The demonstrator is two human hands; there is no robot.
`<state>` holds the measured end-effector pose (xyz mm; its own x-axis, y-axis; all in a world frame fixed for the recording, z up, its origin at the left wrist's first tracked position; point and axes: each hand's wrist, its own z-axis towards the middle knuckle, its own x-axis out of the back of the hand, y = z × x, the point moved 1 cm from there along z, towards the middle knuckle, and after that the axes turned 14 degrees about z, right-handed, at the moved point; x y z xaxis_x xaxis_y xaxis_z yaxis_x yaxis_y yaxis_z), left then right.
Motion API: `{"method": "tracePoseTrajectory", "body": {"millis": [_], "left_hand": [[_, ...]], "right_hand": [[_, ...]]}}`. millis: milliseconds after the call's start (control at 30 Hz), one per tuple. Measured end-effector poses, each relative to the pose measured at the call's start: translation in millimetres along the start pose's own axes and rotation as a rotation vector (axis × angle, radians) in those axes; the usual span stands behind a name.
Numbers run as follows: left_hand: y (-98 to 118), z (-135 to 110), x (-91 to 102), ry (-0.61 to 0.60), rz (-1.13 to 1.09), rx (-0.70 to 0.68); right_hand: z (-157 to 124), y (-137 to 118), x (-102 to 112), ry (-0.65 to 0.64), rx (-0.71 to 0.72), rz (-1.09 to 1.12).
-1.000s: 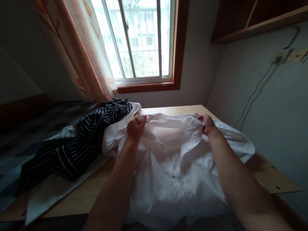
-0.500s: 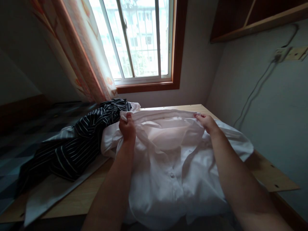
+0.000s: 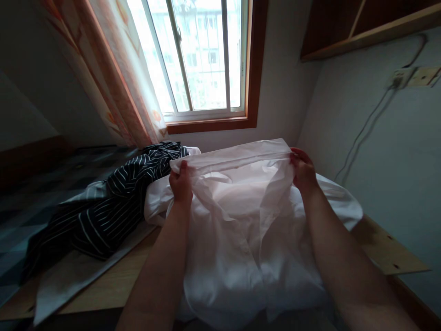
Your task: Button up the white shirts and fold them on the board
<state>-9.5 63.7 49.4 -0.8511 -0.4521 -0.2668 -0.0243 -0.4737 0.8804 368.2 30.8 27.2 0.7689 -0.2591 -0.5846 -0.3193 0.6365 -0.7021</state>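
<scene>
Wooden table [image 3: 386,255]; two hands, one white shirt [image 3: 241,220]

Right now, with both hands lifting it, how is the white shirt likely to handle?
Probably floppy: the white shirt sags and folds between the left hand and right hand. Likely light and thin, since window light glows through it. Its hanging part would probably drag on the wooden table.

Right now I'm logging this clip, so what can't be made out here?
Head view only:
- Tabletop middle: hidden under the white shirt.
- Fingertips of left hand and right hand: wrapped in shirt fabric.
- Striped garment: bunched, its type unclear.
- Shelf: cut off by the top edge.
</scene>
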Motion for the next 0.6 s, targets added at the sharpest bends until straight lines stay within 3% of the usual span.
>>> {"method": "tracePoseTrajectory", "body": {"millis": [300, 500, 600], "left_hand": [[-3.0, 1.7, 0.8, -0.009, 0.089, -0.012], [-11.9, 6.1, 5.3, 0.034, 0.387, -0.148], [-12.4, 5.5, 5.9, 0.001, 0.47, -0.163]], "right_hand": [[-6.8, -8.5, -3.5, -0.078, -0.01, -0.046], [-17.9, -10.6, -9.8, -0.222, -0.059, -0.283], [-22.2, -6.1, -15.4, -0.219, -0.069, -0.377]]}}
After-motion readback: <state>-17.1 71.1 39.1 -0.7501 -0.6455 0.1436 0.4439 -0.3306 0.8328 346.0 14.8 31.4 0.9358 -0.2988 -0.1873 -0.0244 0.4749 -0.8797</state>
